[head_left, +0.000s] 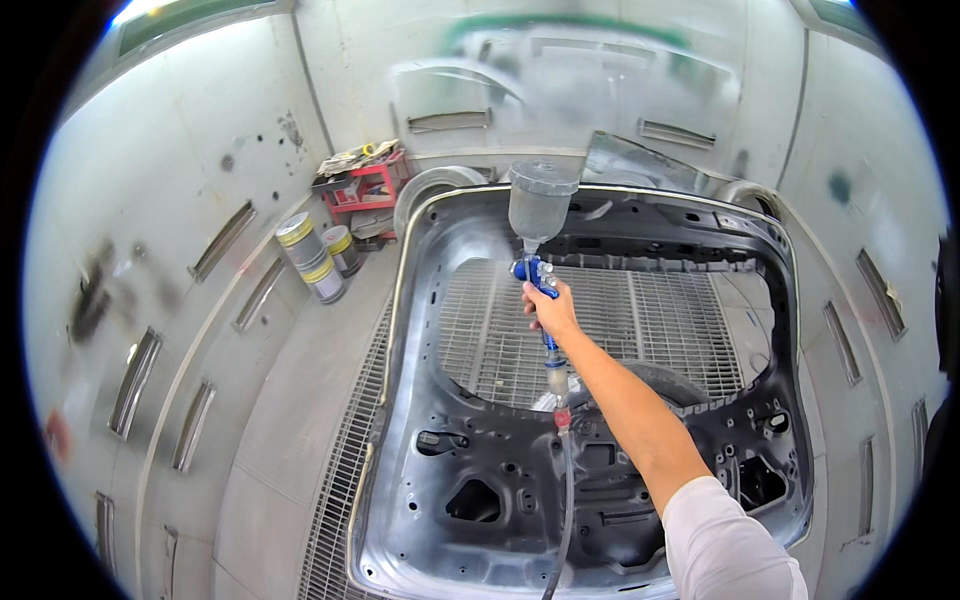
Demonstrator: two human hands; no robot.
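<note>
My right hand (551, 308) is closed round the handle of a blue spray gun (536, 274). A grey translucent paint cup (541, 203) with a lid stands on top of the gun. From the handle's bottom a clear filter and a red coupling (563, 418) lead to a grey air hose (568, 500) running down to the lower edge. Below the gun lies a car tailgate panel (470, 510), black with pale grey film along its left and lower areas. The gun is over its window opening, apart from the frame. My left hand is out of view.
A metal floor grate (490, 330) shows through the window opening. Stacked paint cans (310, 255) and a red tool cart (372, 185) stand at the left. Tyres (432, 188) lie behind the panel. Booth walls (200, 140) with vent slots surround it.
</note>
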